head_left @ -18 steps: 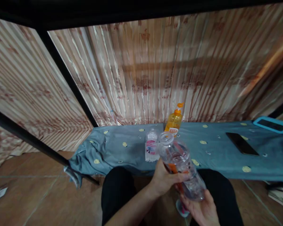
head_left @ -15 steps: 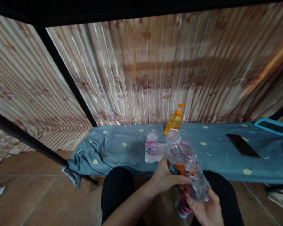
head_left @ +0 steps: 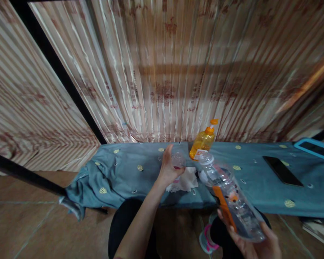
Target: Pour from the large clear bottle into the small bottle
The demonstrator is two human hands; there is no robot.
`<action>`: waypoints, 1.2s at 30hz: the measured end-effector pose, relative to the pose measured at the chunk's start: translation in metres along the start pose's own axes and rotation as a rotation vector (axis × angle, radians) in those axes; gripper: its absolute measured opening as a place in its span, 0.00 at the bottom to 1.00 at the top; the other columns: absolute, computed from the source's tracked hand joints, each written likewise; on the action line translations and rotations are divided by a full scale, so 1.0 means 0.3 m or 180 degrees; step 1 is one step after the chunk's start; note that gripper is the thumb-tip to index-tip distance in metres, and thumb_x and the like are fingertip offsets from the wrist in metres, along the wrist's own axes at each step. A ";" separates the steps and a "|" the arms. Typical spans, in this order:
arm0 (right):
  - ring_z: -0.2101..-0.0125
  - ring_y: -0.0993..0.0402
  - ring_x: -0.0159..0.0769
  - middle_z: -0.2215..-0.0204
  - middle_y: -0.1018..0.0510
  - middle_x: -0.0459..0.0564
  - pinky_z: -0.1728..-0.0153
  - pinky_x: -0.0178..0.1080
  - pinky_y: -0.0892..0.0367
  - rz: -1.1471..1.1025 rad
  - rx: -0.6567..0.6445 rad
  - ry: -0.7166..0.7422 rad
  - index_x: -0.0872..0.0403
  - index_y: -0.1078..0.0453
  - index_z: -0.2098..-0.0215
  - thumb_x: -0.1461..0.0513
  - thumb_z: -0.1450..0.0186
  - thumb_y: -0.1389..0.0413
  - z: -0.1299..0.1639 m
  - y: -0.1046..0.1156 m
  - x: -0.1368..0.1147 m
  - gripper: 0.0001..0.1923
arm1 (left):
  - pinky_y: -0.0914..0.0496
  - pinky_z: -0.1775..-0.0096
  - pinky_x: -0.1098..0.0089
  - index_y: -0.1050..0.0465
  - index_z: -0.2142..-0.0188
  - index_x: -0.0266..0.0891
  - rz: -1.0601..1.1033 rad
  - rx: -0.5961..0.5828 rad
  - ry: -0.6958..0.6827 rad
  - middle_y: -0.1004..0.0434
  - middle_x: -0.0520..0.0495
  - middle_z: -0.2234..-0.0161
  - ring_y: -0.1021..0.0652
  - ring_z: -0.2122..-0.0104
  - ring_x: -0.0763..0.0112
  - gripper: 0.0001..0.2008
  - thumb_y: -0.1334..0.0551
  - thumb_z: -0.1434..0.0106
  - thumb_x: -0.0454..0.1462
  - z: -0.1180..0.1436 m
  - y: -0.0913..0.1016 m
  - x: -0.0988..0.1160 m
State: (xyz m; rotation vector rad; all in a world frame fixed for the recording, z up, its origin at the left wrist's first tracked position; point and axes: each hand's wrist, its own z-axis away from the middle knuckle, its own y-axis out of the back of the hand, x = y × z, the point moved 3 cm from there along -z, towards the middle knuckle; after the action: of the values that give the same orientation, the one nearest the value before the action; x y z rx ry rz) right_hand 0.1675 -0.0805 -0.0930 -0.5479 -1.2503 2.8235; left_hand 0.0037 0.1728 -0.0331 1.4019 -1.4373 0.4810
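Observation:
My left hand (head_left: 169,169) is around a small clear plastic bottle (head_left: 178,160), its fingers along the left side and thumb across the front. That bottle stands on the cloth-covered bench, at a piece of white tissue (head_left: 188,180); its lower part is mostly hidden by my hand. At lower right, my right hand (head_left: 255,239) grips a large clear plastic bottle (head_left: 240,205) near its base. An orange label strip runs along this bottle, which has no cap and tilts with its mouth toward the upper left.
A pump bottle of yellow liquid (head_left: 201,144) stands behind the large bottle. A black phone (head_left: 283,171) and a blue-framed device (head_left: 314,148) lie to the right on the patterned blue cloth (head_left: 124,180). A striped curtain (head_left: 162,72) hangs behind, with a dark post (head_left: 62,79) at left.
My left hand has let go of the large bottle and moved up and left to the small bottle. The large bottle, now in my right hand alone, has shifted right.

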 end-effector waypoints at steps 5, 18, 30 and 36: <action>0.65 0.16 0.59 0.61 0.14 0.60 0.74 0.44 0.21 0.0038 0.0176 -0.0066 0.46 0.19 0.58 0.52 0.53 0.29 -0.004 -0.004 0.014 0.24 | 0.35 0.38 0.50 0.37 0.42 0.39 -0.0020 -0.0189 0.0174 0.29 0.39 0.43 0.27 0.42 0.52 0.37 0.32 0.53 0.28 0.035 -0.021 -0.042; 0.70 0.15 0.51 0.64 0.13 0.49 0.75 0.43 0.20 0.0431 0.0485 0.0680 0.45 0.21 0.57 0.54 0.54 0.29 0.008 -0.086 0.019 0.25 | 0.30 0.42 0.54 0.34 0.48 0.41 -0.0014 -0.0071 0.0023 0.26 0.44 0.49 0.25 0.46 0.56 0.30 0.30 0.51 0.28 0.039 -0.044 -0.005; 0.69 0.15 0.51 0.65 0.13 0.52 0.73 0.42 0.19 0.0673 0.0616 0.0843 0.48 0.22 0.58 0.52 0.49 0.31 0.051 -0.119 0.009 0.21 | 0.29 0.43 0.54 0.32 0.48 0.45 -0.0103 -0.0165 -0.0129 0.27 0.45 0.49 0.25 0.48 0.58 0.29 0.30 0.49 0.29 0.032 -0.064 -0.005; 0.66 0.15 0.49 0.62 0.14 0.55 0.69 0.40 0.21 0.0988 0.0741 0.0944 0.47 0.24 0.52 0.46 0.50 0.32 0.073 -0.102 -0.011 0.29 | 0.30 0.43 0.54 0.31 0.48 0.45 -0.0148 -0.0189 -0.0221 0.26 0.45 0.50 0.26 0.46 0.57 0.30 0.29 0.50 0.29 0.031 -0.067 -0.007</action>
State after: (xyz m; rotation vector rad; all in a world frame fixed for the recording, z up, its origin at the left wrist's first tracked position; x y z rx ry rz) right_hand 0.1594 -0.0758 -0.0564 -1.1826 -0.8342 2.9162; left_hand 0.0180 0.1612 -0.0457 1.4133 -1.4596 0.3603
